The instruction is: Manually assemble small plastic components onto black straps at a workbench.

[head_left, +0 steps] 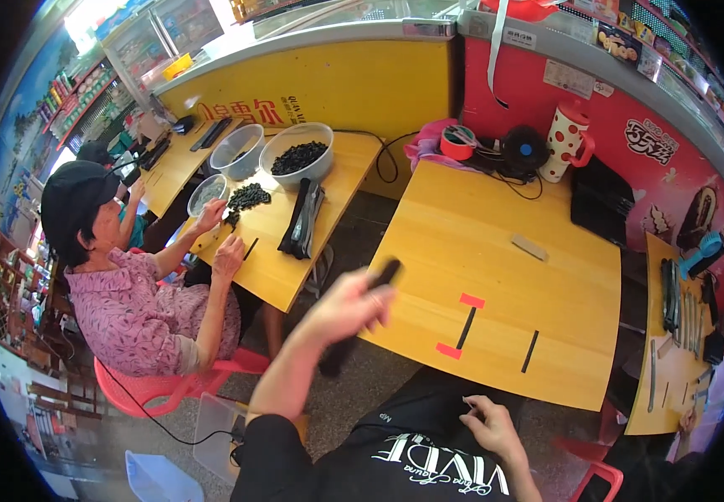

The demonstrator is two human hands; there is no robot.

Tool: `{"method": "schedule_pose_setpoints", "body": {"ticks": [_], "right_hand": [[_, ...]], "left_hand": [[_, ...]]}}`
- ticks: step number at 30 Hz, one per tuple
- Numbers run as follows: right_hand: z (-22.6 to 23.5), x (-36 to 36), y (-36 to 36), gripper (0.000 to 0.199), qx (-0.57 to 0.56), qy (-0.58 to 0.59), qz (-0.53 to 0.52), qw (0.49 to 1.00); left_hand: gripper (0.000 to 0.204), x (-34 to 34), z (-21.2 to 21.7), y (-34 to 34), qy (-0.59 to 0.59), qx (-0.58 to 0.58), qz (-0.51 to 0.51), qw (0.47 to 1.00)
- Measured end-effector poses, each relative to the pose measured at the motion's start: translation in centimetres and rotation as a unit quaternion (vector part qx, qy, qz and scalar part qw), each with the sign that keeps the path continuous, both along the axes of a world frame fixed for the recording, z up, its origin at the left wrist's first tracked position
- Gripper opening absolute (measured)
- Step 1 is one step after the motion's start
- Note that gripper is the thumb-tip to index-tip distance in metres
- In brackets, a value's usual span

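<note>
My left hand (pixel 349 305) is raised beside the left edge of the yellow wooden table (pixel 429 226). Its fingers are closed round a long black bundle (pixel 337 356), blurred by motion, whose ends stick out above and below the fist. Low at the table's near edge, in front of my black shirt, my right hand (pixel 493 425) has loosely bent fingers, apart, with nothing visible in them. On the table a thin black strip (pixel 467 328) lies between two red tape pieces (pixel 472 300). Another thin black strip (pixel 530 351) lies to its right. Farther back rests a small tan bar (pixel 529 247).
At the left table a person (pixel 144 293) handles small black pieces (pixel 250 196) beside clear tubs (pixel 308 176) and a black-grey bundle (pixel 301 219). At my table's back stand a dotted tumbler (pixel 564 142) and a black fan (pixel 524 149). Another worktable (pixel 655 402) is at right.
</note>
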State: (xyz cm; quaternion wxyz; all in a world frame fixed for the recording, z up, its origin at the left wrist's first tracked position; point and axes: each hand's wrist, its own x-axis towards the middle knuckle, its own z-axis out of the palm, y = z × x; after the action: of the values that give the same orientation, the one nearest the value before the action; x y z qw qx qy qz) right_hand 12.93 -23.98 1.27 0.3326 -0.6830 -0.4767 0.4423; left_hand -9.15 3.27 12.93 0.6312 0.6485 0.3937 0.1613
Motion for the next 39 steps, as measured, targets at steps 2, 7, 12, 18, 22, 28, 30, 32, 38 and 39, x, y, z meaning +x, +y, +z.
{"method": "schedule_pose_setpoints", "body": {"ticks": [2, 7, 12, 18, 22, 28, 30, 32, 38, 39], "right_hand": [[0.4, 0.2, 0.6, 0.029, 0.061, 0.145, -0.036, 0.987], [7.0, 1.6, 4.5, 0.046, 0.217, 0.270, -0.076, 0.935], [8.2, 2.5, 6.0, 0.036, 0.267, 0.098, -0.073, 0.956], [7.5, 4.0, 3.7, 0.023, 0.268, 0.136, -0.178, 0.937], [7.8, 4.6, 3.5, 0.020, 0.259, 0.063, -0.096, 0.959], [4.8, 3.9, 4.6, 0.006, -0.045, 0.555, -0.048, 0.829], [4.9, 3.2, 4.0, 0.008, -0.041, 0.554, -0.037, 0.831], [6.1, 3.2, 3.0, 0.009, 0.080, 0.398, -0.161, 0.899], [10.1, 2.1, 1.8, 0.023, 0.491, -0.204, 0.035, 0.846], [10.4, 2.6, 1.5, 0.022, 0.474, -0.189, 0.058, 0.858]], "left_hand": [[0.018, 1.7, -0.6, -4.0, -0.097, -0.117, -0.068, 0.986], [0.019, 5.5, -2.0, -9.1, -0.128, -0.197, -0.181, 0.955], [0.025, 7.8, -2.4, -10.6, -0.066, -0.149, -0.257, 0.953], [0.025, 4.5, -3.1, -10.8, 0.098, 0.129, -0.239, 0.957], [0.019, 3.8, -3.2, -11.7, 0.060, 0.251, -0.295, 0.920], [0.031, 5.2, -2.1, -12.0, -0.172, 0.254, -0.439, 0.845], [0.041, 6.1, -1.4, -12.4, -0.184, 0.355, -0.427, 0.811], [0.035, 5.9, -1.5, -12.0, -0.164, 0.385, -0.419, 0.806], [0.012, 5.1, -4.9, -13.0, -0.043, 0.296, -0.158, 0.941], [0.014, 4.6, -4.0, -12.6, 0.050, 0.223, -0.226, 0.947]]}}
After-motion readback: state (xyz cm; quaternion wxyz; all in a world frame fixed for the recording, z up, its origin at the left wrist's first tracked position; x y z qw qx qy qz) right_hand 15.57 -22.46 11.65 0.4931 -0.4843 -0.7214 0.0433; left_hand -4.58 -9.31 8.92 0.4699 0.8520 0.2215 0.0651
